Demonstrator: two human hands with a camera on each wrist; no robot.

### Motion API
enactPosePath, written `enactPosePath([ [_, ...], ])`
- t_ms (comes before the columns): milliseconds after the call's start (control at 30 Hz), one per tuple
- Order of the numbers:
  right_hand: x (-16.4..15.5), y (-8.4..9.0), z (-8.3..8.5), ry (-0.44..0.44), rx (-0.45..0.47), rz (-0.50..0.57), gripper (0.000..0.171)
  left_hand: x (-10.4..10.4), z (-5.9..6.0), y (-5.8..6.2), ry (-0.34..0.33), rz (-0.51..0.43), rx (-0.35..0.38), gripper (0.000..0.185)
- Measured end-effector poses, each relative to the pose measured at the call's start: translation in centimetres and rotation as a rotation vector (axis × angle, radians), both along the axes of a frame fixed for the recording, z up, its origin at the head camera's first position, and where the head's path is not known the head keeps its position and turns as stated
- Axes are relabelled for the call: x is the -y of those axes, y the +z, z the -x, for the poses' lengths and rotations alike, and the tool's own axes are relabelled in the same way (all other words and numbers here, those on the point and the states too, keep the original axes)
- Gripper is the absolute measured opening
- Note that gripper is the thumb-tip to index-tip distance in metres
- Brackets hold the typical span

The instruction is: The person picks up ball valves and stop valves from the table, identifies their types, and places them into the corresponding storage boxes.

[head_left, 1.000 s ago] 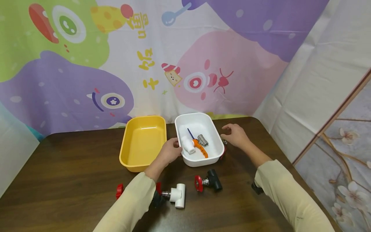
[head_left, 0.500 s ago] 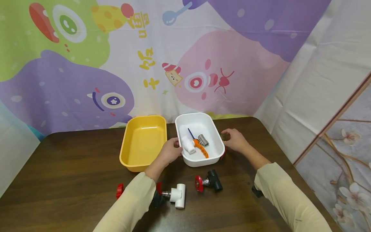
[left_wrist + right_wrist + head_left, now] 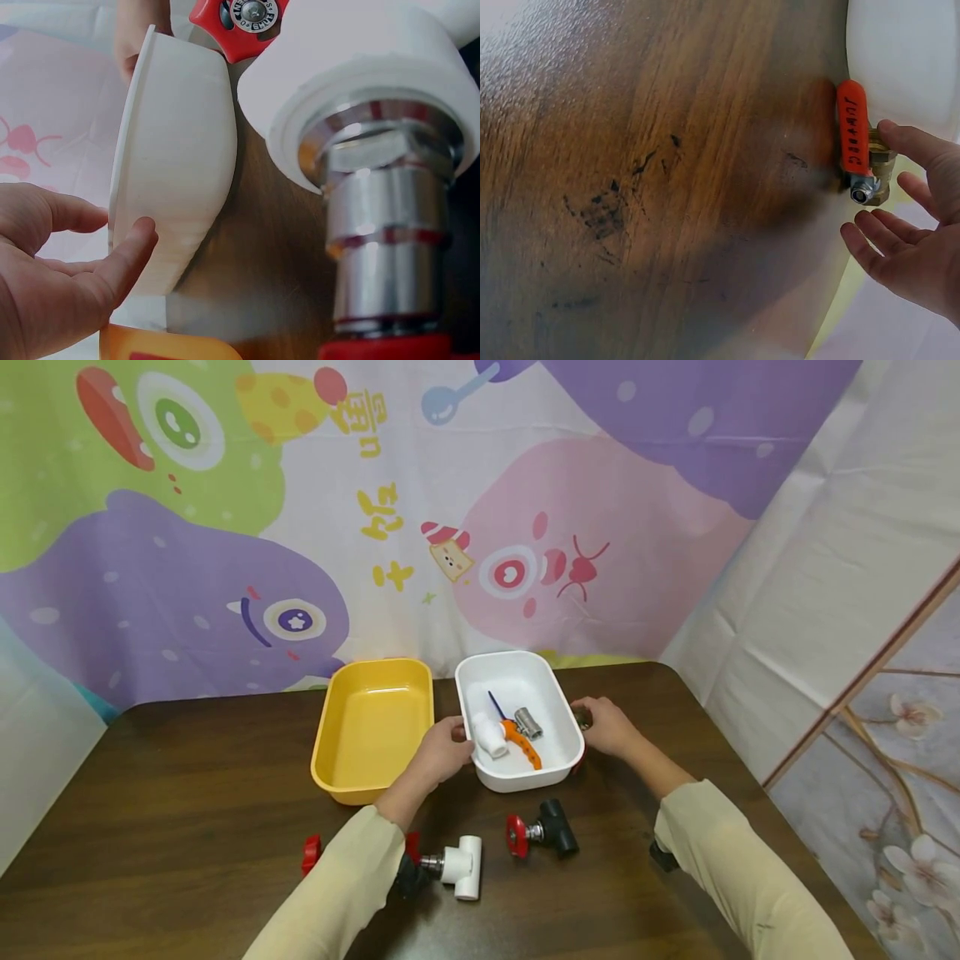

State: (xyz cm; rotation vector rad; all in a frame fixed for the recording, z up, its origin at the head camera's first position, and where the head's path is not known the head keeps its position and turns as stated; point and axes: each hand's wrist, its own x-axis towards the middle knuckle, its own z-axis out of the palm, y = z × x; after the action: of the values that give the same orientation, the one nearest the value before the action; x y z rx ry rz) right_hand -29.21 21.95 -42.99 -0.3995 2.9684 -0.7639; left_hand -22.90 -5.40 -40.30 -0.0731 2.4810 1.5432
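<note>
My left hand point(image 3: 431, 756) touches the left side of a white tray point(image 3: 525, 781), its thumb against the outer wall and a fingertip right at the rim in the left wrist view. Inside the tray lie a white plastic fitting point(image 3: 491, 737), an orange lever point(image 3: 524, 745), a metal cylindrical fitting point(image 3: 528, 723) and a slim blue bar point(image 3: 496, 702). Right of the tray, my right hand point(image 3: 609, 724) is at a brass ball valve point(image 3: 885, 169) with a red lever point(image 3: 853, 127). The right thumb tip rests on the valve's body; the other fingers are spread beside it.
A yellow tray point(image 3: 372, 727) stands left of the white one. In front lie a black tee valve point(image 3: 555, 827) with a red handwheel and a white tee valve point(image 3: 467, 867). A red handwheel point(image 3: 311, 853) shows beside the left sleeve. A patterned cloth point(image 3: 405, 510) hangs behind the table.
My right hand has come in toward the brass ball valve beside the white tray, its fingers moving closer around it. My left hand stays at the tray's left side.
</note>
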Motion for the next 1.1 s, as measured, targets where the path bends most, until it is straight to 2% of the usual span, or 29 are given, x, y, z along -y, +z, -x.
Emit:
enactPosePath([
  [500, 0.3, -1.4, 0.7, 0.015, -0.017, -0.025, 0.046, 0.0, 0.2, -0.4, 0.005, -0.002, -0.008, 0.048],
  [800, 0.5, -1.5, 0.5, -0.004, -0.003, -0.023, 0.043, 0.0, 0.0, -0.5, -0.009, -0.029, -0.063, 0.047],
  [1100, 0.3, -1.6, 0.5, -0.023, -0.021, -0.018, 0.044, 0.1, 0.0, -0.4, -0.004, -0.011, -0.038, 0.047],
])
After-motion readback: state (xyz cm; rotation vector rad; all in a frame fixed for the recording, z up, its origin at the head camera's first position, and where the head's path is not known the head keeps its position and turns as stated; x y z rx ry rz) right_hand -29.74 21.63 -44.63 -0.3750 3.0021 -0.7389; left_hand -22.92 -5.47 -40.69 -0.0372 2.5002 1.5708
